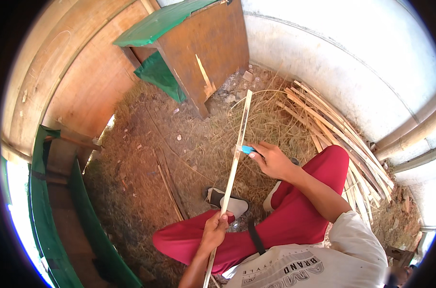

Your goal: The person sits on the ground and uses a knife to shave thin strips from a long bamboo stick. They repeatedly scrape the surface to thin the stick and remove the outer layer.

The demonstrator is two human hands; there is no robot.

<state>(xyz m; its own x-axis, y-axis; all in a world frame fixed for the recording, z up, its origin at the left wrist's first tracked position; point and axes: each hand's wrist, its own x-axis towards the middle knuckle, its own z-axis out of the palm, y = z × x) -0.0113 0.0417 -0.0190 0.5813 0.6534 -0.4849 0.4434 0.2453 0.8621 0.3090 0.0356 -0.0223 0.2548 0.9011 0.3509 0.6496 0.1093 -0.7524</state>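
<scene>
A long, pale bamboo strip (233,169) slants up from my lap, away from me. My left hand (214,232) is wrapped round its lower part, near my left knee. In my right hand (272,161) is a blue-handled cutter knife (248,149), its short blade against the strip above the middle. Along the upper stretch of the strip runs a darker line. My legs are bent in red trousers, and the strip passes over one grey and white shoe (232,204).
Split bamboo strips (343,134) lie piled at the right by the white wall (333,29). A brown wooden cabinet (206,53) with a green cover stands ahead. Left is a green-edged wooden frame (59,206). Thin sticks (169,185) lie on the dirt floor among dry shavings.
</scene>
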